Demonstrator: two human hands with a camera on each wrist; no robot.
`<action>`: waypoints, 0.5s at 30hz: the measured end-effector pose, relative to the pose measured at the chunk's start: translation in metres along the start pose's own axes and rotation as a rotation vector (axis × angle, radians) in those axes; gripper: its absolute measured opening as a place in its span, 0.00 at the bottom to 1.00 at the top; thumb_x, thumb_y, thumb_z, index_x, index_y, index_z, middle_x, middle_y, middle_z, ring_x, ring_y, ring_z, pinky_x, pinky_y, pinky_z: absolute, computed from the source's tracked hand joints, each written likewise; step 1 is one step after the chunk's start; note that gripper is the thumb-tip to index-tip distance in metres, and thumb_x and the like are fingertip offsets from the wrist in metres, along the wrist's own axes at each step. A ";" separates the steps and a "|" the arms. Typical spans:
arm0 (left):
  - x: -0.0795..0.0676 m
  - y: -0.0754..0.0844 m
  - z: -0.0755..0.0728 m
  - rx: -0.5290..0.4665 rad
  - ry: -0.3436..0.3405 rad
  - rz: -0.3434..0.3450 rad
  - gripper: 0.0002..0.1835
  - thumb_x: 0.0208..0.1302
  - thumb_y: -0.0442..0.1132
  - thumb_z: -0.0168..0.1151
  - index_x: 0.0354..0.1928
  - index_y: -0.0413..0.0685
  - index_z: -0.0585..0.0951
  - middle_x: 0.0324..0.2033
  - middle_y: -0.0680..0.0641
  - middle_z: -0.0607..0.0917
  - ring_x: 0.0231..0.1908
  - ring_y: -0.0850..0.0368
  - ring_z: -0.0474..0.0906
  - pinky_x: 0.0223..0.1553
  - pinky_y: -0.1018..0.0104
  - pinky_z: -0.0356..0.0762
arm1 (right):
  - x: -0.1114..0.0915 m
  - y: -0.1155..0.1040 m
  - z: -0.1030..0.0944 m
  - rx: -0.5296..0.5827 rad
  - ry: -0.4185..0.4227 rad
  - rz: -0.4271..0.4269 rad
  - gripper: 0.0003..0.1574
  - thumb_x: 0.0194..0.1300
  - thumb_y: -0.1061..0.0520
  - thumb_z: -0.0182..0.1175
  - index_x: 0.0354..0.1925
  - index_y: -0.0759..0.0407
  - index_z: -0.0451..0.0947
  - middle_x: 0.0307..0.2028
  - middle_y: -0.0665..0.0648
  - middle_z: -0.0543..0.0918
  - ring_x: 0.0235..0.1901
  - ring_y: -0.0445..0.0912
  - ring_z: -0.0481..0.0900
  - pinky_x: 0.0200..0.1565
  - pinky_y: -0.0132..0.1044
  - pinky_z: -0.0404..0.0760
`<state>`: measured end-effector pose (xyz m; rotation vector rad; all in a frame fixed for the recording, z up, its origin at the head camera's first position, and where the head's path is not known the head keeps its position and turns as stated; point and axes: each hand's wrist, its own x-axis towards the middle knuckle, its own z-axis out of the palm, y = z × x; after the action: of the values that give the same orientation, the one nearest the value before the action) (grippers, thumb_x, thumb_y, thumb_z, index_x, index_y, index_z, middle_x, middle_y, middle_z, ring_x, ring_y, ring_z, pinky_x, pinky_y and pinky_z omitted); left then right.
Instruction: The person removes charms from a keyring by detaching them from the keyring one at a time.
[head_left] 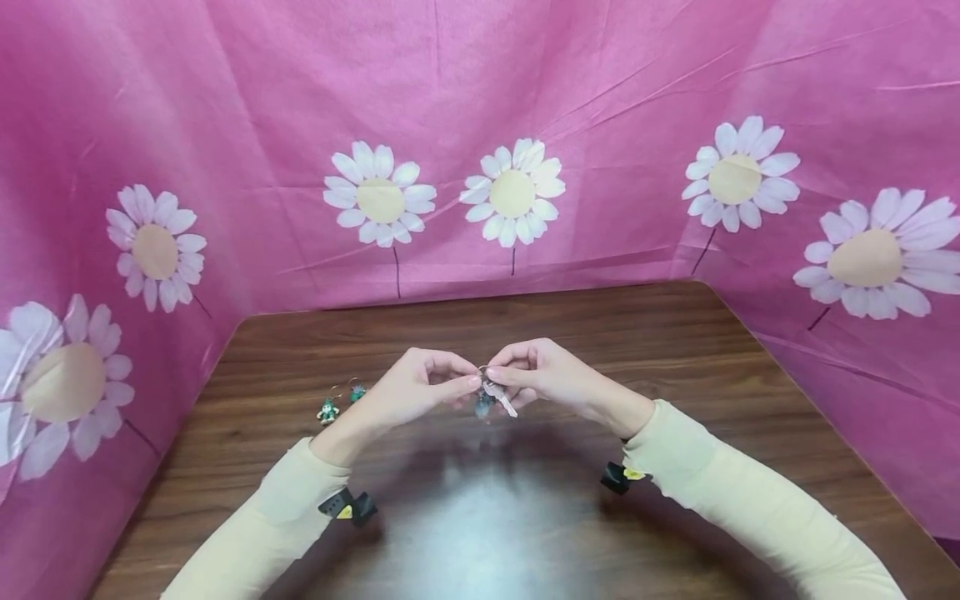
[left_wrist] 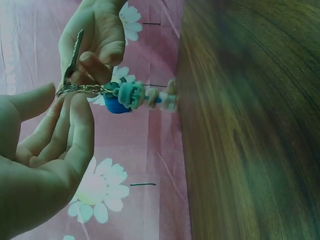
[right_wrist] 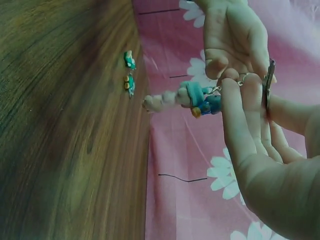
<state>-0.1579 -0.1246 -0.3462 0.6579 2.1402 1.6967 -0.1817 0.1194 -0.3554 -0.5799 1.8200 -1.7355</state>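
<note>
Above the middle of the table both hands meet at a small metal key ring [head_left: 483, 368]. My left hand [head_left: 408, 387] pinches one side of it between thumb and index finger. My right hand [head_left: 551, 375] pinches the other side, close to where a silver key [head_left: 502, 398] hangs. Below the ring dangles a keychain charm, seen in the left wrist view as a small figure [left_wrist: 131, 95] with teal and blue parts on a gold chain [left_wrist: 90, 88]. In the right wrist view the key [right_wrist: 268, 87] stands edge-on by the right thumb. Fingertips partly hide the ring.
Two green figure keychains with rings, one nearer [head_left: 327, 411] and one farther [head_left: 357, 392], lie on the wooden table [head_left: 615, 333] beside the left wrist. A pink curtain [head_left: 600, 75] with white daisies surrounds the table's back and sides.
</note>
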 end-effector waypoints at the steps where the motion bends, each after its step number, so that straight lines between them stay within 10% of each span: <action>1: 0.000 0.000 0.000 0.004 0.001 -0.001 0.13 0.68 0.39 0.68 0.49 0.39 0.86 0.41 0.43 0.89 0.40 0.48 0.87 0.46 0.53 0.86 | 0.000 0.000 0.000 0.006 0.005 0.002 0.14 0.73 0.58 0.63 0.49 0.69 0.81 0.40 0.65 0.88 0.32 0.49 0.86 0.39 0.46 0.88; 15: -0.003 -0.001 0.001 0.104 0.024 -0.010 0.09 0.68 0.44 0.68 0.44 0.49 0.89 0.38 0.49 0.89 0.39 0.54 0.85 0.46 0.48 0.85 | -0.003 -0.004 -0.001 -0.009 -0.046 0.035 0.16 0.72 0.55 0.63 0.49 0.68 0.81 0.35 0.63 0.87 0.29 0.52 0.85 0.37 0.49 0.88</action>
<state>-0.1547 -0.1254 -0.3473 0.6568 2.2573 1.6043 -0.1798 0.1218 -0.3508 -0.5837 1.7972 -1.6780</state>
